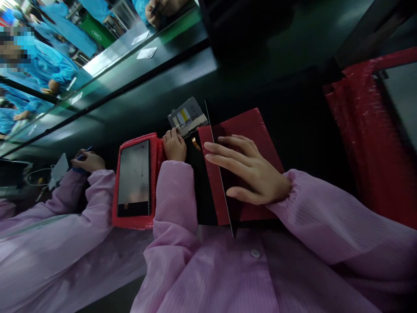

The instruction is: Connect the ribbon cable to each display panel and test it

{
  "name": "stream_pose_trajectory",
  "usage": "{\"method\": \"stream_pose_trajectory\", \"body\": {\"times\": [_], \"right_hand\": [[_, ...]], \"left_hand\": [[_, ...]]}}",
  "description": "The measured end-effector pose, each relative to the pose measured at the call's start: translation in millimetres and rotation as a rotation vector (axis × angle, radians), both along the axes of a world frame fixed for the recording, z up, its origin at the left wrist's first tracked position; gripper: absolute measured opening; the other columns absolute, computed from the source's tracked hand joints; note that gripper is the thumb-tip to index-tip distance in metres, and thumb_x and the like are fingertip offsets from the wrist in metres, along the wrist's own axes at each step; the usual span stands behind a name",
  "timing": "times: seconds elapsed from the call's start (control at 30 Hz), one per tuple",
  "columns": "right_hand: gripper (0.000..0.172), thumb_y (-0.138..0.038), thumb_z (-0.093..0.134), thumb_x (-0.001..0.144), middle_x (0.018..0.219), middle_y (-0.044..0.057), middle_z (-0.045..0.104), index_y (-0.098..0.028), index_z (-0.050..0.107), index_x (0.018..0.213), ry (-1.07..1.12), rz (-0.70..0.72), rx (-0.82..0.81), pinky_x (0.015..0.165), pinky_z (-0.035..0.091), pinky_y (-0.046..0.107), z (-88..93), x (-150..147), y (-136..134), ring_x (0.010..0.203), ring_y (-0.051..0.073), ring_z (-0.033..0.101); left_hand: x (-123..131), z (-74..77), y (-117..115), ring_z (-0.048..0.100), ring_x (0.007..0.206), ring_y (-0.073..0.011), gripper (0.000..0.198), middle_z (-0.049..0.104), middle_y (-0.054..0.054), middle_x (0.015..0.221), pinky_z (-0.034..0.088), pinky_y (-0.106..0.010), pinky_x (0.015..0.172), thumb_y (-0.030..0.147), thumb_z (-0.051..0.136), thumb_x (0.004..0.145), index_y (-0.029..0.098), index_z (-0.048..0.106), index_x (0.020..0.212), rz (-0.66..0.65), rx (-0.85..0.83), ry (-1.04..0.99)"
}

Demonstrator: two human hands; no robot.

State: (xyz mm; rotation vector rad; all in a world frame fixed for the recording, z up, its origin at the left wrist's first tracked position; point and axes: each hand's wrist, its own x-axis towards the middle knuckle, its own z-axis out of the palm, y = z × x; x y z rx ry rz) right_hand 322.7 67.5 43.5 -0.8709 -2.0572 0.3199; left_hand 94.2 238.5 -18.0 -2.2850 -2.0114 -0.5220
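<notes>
My left hand (175, 147) is at the lower left corner of a grey metal module (188, 116) with a yellow strip on its face. Its fingers are bent over that corner; the thumb is hard to see. A short orange flex cable (196, 143) lies just below the module. My right hand (250, 169) is stretched out, fingers long and slightly apart, across a thin dark panel (230, 213) with a pale edge. Beneath it is a red wrapped pad (257, 124). The fingertips reach past the panel's left edge.
Left of my arm, a screen panel (133, 178) sits on another red pad (116, 217). A co-worker's hand (89, 161) holds a thin blue tool further left. At right lies a large red-wrapped piece (355, 113). White cards (147, 53) and people in blue are beyond the bench ledge.
</notes>
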Motion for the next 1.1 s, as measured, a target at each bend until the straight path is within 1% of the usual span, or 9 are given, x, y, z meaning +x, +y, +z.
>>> {"method": "stream_pose_trajectory", "body": {"times": [0.17, 0.3, 0.47, 0.63, 0.83, 0.93, 1.0, 1.07, 1.1], "right_hand": [[0.062, -0.057, 0.029, 0.097, 0.151, 0.009, 0.039, -0.015, 0.039, 0.142, 0.001, -0.003, 0.009, 0.113, 0.021, 0.053, -1.5, 0.0, 0.2, 0.139, 0.029, 0.028], [0.062, -0.057, 0.029, 0.097, 0.150, 0.010, 0.040, -0.014, 0.041, 0.141, 0.003, -0.004, 0.012, 0.113, 0.021, 0.053, -0.7, -0.2, 0.7, 0.138, 0.029, 0.029], [0.062, -0.056, 0.029, 0.097, 0.150, 0.010, 0.039, -0.014, 0.041, 0.141, -0.002, -0.004, 0.016, 0.113, 0.021, 0.052, -0.3, 0.6, -0.1, 0.138, 0.029, 0.029], [0.061, -0.056, 0.031, 0.097, 0.151, 0.008, 0.038, -0.016, 0.040, 0.142, 0.003, -0.006, 0.007, 0.113, 0.021, 0.052, -0.7, 0.5, -0.4, 0.139, 0.028, 0.028], [0.062, -0.056, 0.033, 0.096, 0.152, 0.008, 0.037, -0.018, 0.037, 0.145, 0.000, 0.000, -0.007, 0.113, 0.020, 0.052, -1.9, 0.5, -0.1, 0.140, 0.028, 0.027], [0.062, -0.057, 0.033, 0.096, 0.152, 0.007, 0.037, -0.019, 0.036, 0.145, -0.011, -0.003, -0.001, 0.113, 0.020, 0.053, -1.9, 0.9, 0.2, 0.140, 0.028, 0.026], [0.063, -0.057, 0.033, 0.096, 0.151, 0.009, 0.038, -0.017, 0.039, 0.143, -0.018, -0.009, 0.004, 0.113, 0.020, 0.052, -1.1, 1.2, 0.1, 0.140, 0.028, 0.026], [0.064, -0.057, 0.033, 0.096, 0.150, 0.010, 0.039, -0.013, 0.041, 0.142, -0.021, -0.009, 0.013, 0.114, 0.019, 0.051, 0.0, 1.0, -0.3, 0.140, 0.028, 0.026], [0.064, -0.057, 0.033, 0.096, 0.150, 0.010, 0.039, -0.012, 0.042, 0.141, -0.023, -0.010, 0.017, 0.114, 0.019, 0.050, 0.3, 0.5, -0.5, 0.140, 0.028, 0.025]], "left_hand": [[1.9, 3.2, -1.6, 0.048, 0.121, -0.0327, 0.044, 0.057, -0.018, 0.128, 0.033, -0.048, 0.108, 0.018, 0.035, 0.090, 0.011, 0.057, 0.127, 0.007, -0.016, 0.021], [0.7, 1.1, -3.4, 0.047, 0.123, -0.0318, 0.044, 0.055, -0.018, 0.131, 0.033, -0.046, 0.109, 0.020, 0.036, 0.091, 0.011, 0.056, 0.129, 0.010, -0.008, 0.010], [-1.9, -2.9, -2.3, 0.046, 0.124, -0.0312, 0.045, 0.054, -0.018, 0.132, 0.032, -0.046, 0.110, 0.020, 0.036, 0.091, 0.010, 0.055, 0.130, 0.016, 0.005, -0.021], [-3.3, -3.8, -2.2, 0.046, 0.124, -0.0304, 0.042, 0.055, -0.015, 0.132, 0.031, -0.047, 0.111, 0.020, 0.039, 0.090, 0.015, 0.057, 0.128, 0.027, 0.014, -0.065], [-1.7, -5.0, 1.0, 0.047, 0.125, -0.0304, 0.040, 0.057, -0.016, 0.130, 0.032, -0.049, 0.111, 0.018, 0.041, 0.088, 0.015, 0.059, 0.124, 0.022, 0.019, -0.132], [-3.9, 7.4, -0.3, 0.049, 0.125, -0.0284, 0.040, 0.058, -0.016, 0.128, 0.035, -0.048, 0.110, 0.017, 0.044, 0.086, 0.015, 0.057, 0.124, 0.006, 0.020, -0.181], [-4.5, 25.9, -11.2, 0.048, 0.128, -0.0255, 0.042, 0.056, -0.015, 0.131, 0.038, -0.044, 0.109, 0.020, 0.044, 0.087, 0.016, 0.052, 0.128, -0.024, 0.032, -0.214], [-1.0, 49.4, -32.4, 0.045, 0.133, -0.0214, 0.043, 0.050, -0.010, 0.140, 0.040, -0.039, 0.109, 0.025, 0.039, 0.092, 0.022, 0.045, 0.134, -0.124, 0.040, -0.265], [3.1, 60.8, -45.8, 0.041, 0.137, -0.0200, 0.044, 0.043, -0.006, 0.147, 0.040, -0.038, 0.110, 0.027, 0.032, 0.096, 0.028, 0.039, 0.140, -0.267, 0.019, -0.337]]}}
